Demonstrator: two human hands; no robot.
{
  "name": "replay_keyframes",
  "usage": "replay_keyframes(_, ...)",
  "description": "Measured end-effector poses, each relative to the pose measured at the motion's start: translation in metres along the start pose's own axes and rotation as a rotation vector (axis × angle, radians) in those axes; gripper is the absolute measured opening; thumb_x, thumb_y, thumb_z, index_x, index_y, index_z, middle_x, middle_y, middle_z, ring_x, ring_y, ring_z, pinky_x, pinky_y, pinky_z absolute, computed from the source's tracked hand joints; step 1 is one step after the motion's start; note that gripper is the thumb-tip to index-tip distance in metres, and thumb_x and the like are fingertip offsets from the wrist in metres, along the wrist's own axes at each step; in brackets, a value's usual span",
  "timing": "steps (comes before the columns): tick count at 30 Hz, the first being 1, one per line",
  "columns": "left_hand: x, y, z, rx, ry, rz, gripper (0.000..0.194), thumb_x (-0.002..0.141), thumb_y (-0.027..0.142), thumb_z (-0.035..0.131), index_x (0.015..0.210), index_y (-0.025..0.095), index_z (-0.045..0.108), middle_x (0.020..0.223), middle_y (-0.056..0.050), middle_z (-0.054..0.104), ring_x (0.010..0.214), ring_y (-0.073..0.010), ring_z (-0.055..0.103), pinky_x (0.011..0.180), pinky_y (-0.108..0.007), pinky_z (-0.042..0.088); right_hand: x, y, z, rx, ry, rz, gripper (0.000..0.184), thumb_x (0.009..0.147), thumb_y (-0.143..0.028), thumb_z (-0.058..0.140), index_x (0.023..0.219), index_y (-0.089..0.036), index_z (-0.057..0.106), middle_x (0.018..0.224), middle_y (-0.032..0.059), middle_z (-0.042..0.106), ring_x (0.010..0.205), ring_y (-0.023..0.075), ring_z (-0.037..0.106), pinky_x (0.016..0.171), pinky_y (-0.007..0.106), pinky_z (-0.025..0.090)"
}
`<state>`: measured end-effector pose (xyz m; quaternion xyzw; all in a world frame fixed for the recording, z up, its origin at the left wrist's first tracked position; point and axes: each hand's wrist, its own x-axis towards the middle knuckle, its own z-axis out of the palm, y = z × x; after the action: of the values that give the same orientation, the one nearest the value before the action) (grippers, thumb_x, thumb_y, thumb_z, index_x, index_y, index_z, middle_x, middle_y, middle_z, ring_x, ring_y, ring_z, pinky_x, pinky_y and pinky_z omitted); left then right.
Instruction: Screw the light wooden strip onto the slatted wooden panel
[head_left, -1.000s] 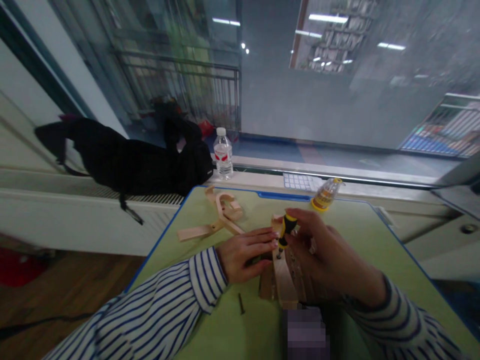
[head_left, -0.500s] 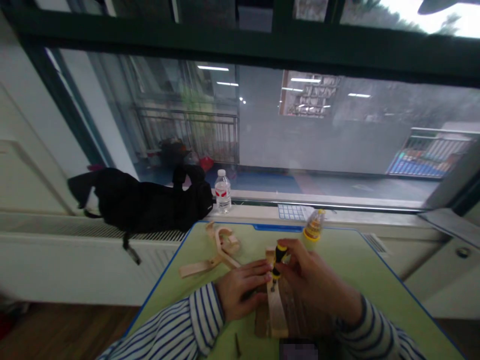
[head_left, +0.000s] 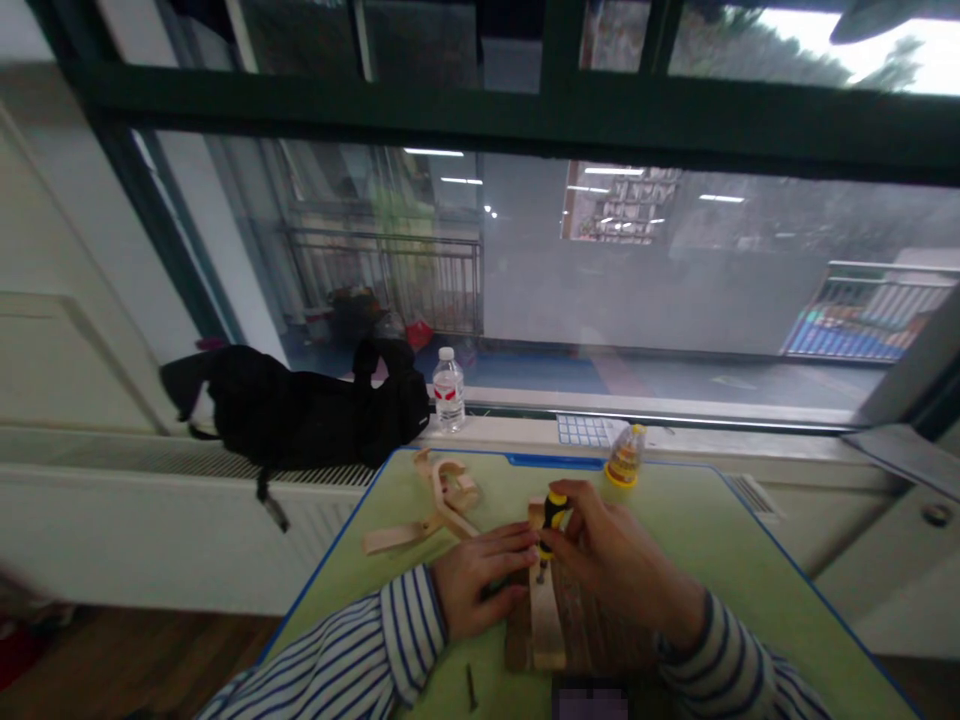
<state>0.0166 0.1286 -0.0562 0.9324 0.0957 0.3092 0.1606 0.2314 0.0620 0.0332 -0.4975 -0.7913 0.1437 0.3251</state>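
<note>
My right hand (head_left: 619,560) grips a short black and yellow screwdriver (head_left: 553,512) by its handle, held nearly upright. Its tip meets a screw (head_left: 541,574) in a pale wooden strip (head_left: 547,625), which lies on a dark brown wooden board (head_left: 600,635). Pressed flat, my left hand (head_left: 484,580) rests at the strip's left side with fingertips touching it beside the screwdriver. Beyond my left hand lies a pale wooden piece with a curved, hooked end (head_left: 442,505). A loose screw (head_left: 471,688) lies on the table near my left sleeve.
The light green table (head_left: 750,600) has a blue edge. A yellow-capped glue bottle (head_left: 624,456) stands upside down at its far side. On the sill are a water bottle (head_left: 448,390) and a gridded sheet (head_left: 589,430). A black bag (head_left: 315,410) lies at left, above the radiator.
The view has tilted slightly up. My right hand and the screwdriver have shifted a little left, the handle leaning slightly more. My left hand stays in place.
</note>
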Motion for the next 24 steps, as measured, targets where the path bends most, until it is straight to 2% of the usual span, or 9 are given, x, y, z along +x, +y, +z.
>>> replay_keyframes(6, 0.001, -0.005, 0.002, -0.030, 0.017, 0.085, 0.045, 0.087, 0.021, 0.052, 0.132, 0.018, 0.045, 0.136, -0.016, 0.052, 0.135, -0.0250, 0.039, 0.107, -0.044, 0.041, 0.000, 0.004, 0.004, 0.042, -0.008, 0.025, 0.037, 0.089, -0.031, 0.052, 0.123, -0.022, 0.038, 0.072, -0.0009, 0.062, 0.059, 0.0159, 0.061, 0.054, 0.026, 0.043)
replay_keyframes(11, 0.002, -0.002, 0.002, -0.052, 0.020, 0.053, 0.045, 0.088, 0.020, 0.052, 0.132, 0.018, 0.045, 0.136, -0.016, 0.052, 0.136, -0.0257, 0.038, 0.106, -0.045, 0.042, -0.001, 0.005, 0.000, 0.037, -0.030, 0.061, 0.038, 0.090, -0.034, 0.052, 0.124, -0.024, 0.037, 0.071, -0.0017, 0.062, 0.059, 0.0159, 0.060, 0.052, 0.025, 0.041)
replay_keyframes(15, 0.003, -0.001, 0.002, -0.034, 0.042, 0.081, 0.047, 0.087, 0.019, 0.052, 0.134, 0.018, 0.044, 0.136, -0.015, 0.052, 0.134, -0.0253, 0.040, 0.105, -0.045, 0.044, 0.000, 0.005, -0.002, 0.033, -0.046, 0.045, 0.037, 0.090, -0.034, 0.052, 0.124, -0.026, 0.038, 0.066, -0.0044, 0.058, 0.055, 0.0145, 0.056, 0.051, 0.025, 0.039)
replay_keyframes(19, 0.001, -0.003, 0.003, -0.041, 0.033, 0.052, 0.046, 0.087, 0.018, 0.052, 0.132, 0.019, 0.045, 0.136, -0.014, 0.051, 0.135, -0.0250, 0.039, 0.106, -0.045, 0.043, 0.000, 0.004, -0.003, 0.022, -0.038, 0.034, 0.036, 0.090, -0.038, 0.053, 0.122, -0.026, 0.040, 0.061, -0.0057, 0.056, 0.052, 0.0143, 0.055, 0.050, 0.025, 0.038)
replay_keyframes(24, 0.002, -0.003, 0.002, -0.064, 0.043, 0.081, 0.050, 0.085, 0.016, 0.053, 0.134, 0.017, 0.044, 0.137, -0.016, 0.051, 0.135, -0.0254, 0.039, 0.106, -0.045, 0.043, -0.003, 0.002, -0.008, 0.020, -0.065, -0.016, 0.041, 0.090, -0.035, 0.052, 0.127, -0.026, 0.035, 0.074, -0.0015, 0.064, 0.058, 0.0142, 0.060, 0.054, 0.025, 0.042)
